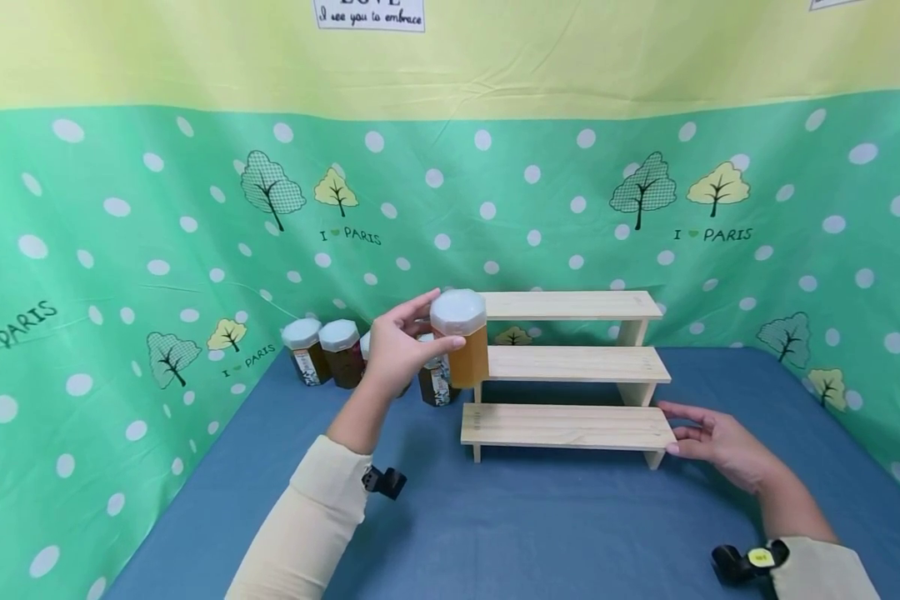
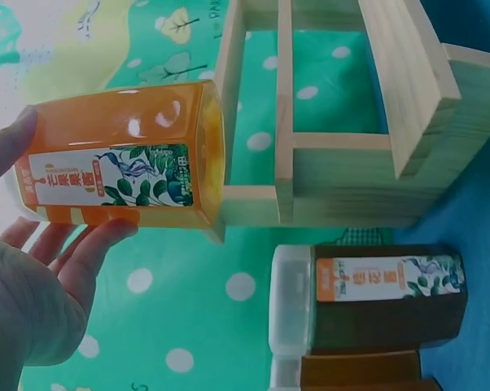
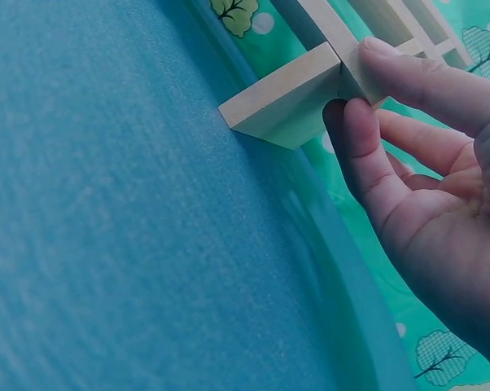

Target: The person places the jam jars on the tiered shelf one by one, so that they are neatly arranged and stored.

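My left hand [image 1: 399,348] grips a jar of orange jam [image 1: 470,357] with a whitish lid, held up by the left end of a wooden three-step stand [image 1: 570,423]. In the left wrist view the thumb and fingers of the left hand [image 2: 45,301] lie round the lid end of the orange jam jar [image 2: 123,122]; its label shows printed leaves. At the stand's right end, my right hand [image 1: 731,452] pinches the edge of the lowest step. The right wrist view shows the thumb and a finger of that hand [image 3: 428,175] on the board's corner [image 3: 359,77].
Several dark jars with white lids stand on the blue cloth [image 1: 555,525] to the stand's left, among them one dark jar [image 1: 341,354] partly behind my left hand. A green dotted curtain [image 1: 510,200] hangs behind and along both sides.
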Demonstrator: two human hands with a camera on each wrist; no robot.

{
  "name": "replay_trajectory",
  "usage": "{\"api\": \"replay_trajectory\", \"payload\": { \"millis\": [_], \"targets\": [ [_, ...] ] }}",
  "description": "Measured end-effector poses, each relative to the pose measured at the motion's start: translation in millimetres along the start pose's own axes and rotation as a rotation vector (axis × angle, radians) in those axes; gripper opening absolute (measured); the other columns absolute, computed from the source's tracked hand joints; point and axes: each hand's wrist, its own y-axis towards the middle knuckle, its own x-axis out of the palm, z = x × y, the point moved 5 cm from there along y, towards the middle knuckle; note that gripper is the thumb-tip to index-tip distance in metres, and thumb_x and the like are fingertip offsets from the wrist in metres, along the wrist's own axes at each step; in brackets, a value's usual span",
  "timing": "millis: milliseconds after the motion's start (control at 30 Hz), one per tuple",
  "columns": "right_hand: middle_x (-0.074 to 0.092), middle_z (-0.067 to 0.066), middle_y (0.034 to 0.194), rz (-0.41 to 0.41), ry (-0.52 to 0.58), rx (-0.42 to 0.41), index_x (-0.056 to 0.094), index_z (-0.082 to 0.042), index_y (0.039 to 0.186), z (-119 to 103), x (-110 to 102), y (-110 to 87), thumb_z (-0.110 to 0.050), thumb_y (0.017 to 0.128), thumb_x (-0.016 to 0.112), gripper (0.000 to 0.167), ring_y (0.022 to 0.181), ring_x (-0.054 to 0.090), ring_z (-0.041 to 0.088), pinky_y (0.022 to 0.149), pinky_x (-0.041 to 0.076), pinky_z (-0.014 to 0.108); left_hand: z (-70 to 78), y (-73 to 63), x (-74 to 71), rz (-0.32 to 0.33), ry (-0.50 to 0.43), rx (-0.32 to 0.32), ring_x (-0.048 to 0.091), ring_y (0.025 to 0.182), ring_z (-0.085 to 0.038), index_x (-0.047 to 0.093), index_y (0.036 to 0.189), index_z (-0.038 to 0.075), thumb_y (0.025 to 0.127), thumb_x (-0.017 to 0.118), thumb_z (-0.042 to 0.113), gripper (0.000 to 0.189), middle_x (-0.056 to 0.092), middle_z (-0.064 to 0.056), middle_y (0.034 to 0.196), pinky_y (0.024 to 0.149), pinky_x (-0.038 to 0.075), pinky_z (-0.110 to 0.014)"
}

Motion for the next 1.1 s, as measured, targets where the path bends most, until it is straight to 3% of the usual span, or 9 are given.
{"api": "replay_trajectory", "payload": {
  "millis": [300, 700, 1100],
  "targets": [
    [0.057, 0.023, 0.127, -0.002, 0.001, -0.008, 0.021, 0.016, 0.147, -1.6, -0.7, -0.9, -0.006, 0.091, 0.068, 0.076, 0.098, 0.066, 0.011, 0.08, 0.055, 0.027, 5.3, 12.8, 23.9, -0.041, 0.025, -0.015, 0.066, 0.1, -0.021, 0.06, 0.135, 0.015, 0.071, 0.089, 0.024, 0.071, 0.066, -0.002, 0.123, 0.083, 0.056, -0.037],
    [0.052, 0.032, 0.13, 0.0, -0.012, -0.004, 0.022, 0.015, 0.147, -2.8, 0.8, 0.4, -0.008, 0.09, 0.07, 0.078, 0.097, 0.066, 0.012, 0.08, 0.054, 0.027, 15.0, 25.0, 56.8, -0.095, 0.073, 0.005, 0.066, 0.103, -0.018, 0.059, 0.136, 0.016, 0.072, 0.089, 0.026, 0.071, 0.066, -0.002, 0.124, 0.083, 0.056, -0.033],
    [0.057, 0.025, 0.126, -0.009, -0.004, -0.005, 0.021, 0.016, 0.147, -2.3, -0.5, -0.1, -0.006, 0.091, 0.068, 0.076, 0.097, 0.066, 0.011, 0.079, 0.055, 0.027, 19.9, 42.5, 91.7, -0.063, 0.06, -0.02, 0.065, 0.105, -0.018, 0.058, 0.137, 0.016, 0.075, 0.087, 0.024, 0.069, 0.065, 0.0, 0.125, 0.083, 0.055, -0.03]
  ]
}}
